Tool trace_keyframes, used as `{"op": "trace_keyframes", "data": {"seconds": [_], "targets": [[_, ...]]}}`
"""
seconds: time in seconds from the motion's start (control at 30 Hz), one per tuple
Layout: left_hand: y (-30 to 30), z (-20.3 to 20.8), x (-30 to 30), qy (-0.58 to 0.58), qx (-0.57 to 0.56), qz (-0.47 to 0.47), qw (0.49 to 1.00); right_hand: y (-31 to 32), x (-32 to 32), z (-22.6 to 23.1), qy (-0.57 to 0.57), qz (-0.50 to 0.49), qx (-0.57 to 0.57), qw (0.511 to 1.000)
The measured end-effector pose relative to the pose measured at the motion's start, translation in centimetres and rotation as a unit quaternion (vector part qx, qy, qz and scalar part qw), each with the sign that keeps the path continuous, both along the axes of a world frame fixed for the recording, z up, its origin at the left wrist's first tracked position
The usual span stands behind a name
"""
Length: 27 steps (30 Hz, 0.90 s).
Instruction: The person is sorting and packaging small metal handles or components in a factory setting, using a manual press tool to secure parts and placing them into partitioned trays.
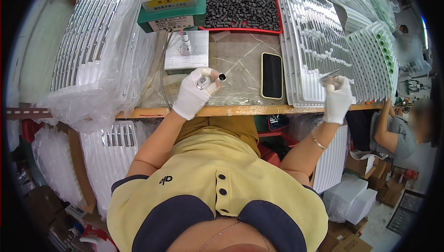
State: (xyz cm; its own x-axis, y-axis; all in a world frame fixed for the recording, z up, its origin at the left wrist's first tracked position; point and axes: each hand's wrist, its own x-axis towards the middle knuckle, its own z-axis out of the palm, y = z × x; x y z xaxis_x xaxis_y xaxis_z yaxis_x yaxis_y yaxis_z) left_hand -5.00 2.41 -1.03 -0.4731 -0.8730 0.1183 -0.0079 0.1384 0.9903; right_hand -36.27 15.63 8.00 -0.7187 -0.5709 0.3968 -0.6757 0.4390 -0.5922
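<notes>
My left hand [192, 95], in a white glove with bare fingertips, is closed on a short shiny metal tube [222, 77] whose dark open end faces up. A second shiny piece [202, 83] shows against the palm; its shape is partly hidden. Over the right-hand white ribbed tray [296, 62], my gloved right hand [338, 100] pinches a slim metal tube [330, 74]. Rows of similar tubes lie in that tray. Beyond my left hand, a metal block [187, 63] bears an upright shiny post [185, 43].
A green press [172, 18] stands behind the block. Black small fittings fill a red-rimmed tray [281, 23]. A phone [271, 76] lies beside the ribbed tray. Plastic-wrapped tubes [92, 34] occupy the left. The wooden table edge [240, 111] runs before me. Another person [397, 131] sits at right.
</notes>
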Motion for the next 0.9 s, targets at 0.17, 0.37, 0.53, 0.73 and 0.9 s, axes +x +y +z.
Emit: {"op": "trace_keyframes", "data": {"seconds": [0.17, 0.37, 0.53, 0.73, 0.9], "targets": [[0.6, -0.1, -0.5, 0.155, 0.074, 0.044, 0.984, -5.6, 11.7, -1.7, -0.27, 0.176, -0.392, 0.862], [2.5, 1.5, -0.5, 0.119, 0.047, 0.021, 0.992, -10.6, 18.7, -2.5, -0.545, 0.195, -0.399, 0.711], [2.5, 1.3, -0.4, 0.237, 0.15, -0.009, 0.96, -11.9, 20.4, -3.5, -0.565, 0.185, -0.37, 0.714], [-0.2, 0.5, 3.1, 0.152, 0.082, 0.071, 0.982, -11.4, 19.4, -3.9, -0.508, 0.269, -0.373, 0.728], [-0.8, 0.4, 4.0, 0.096, 0.075, 0.079, 0.989, -10.5, 20.1, -3.9, -0.428, 0.283, -0.312, 0.8]]}}
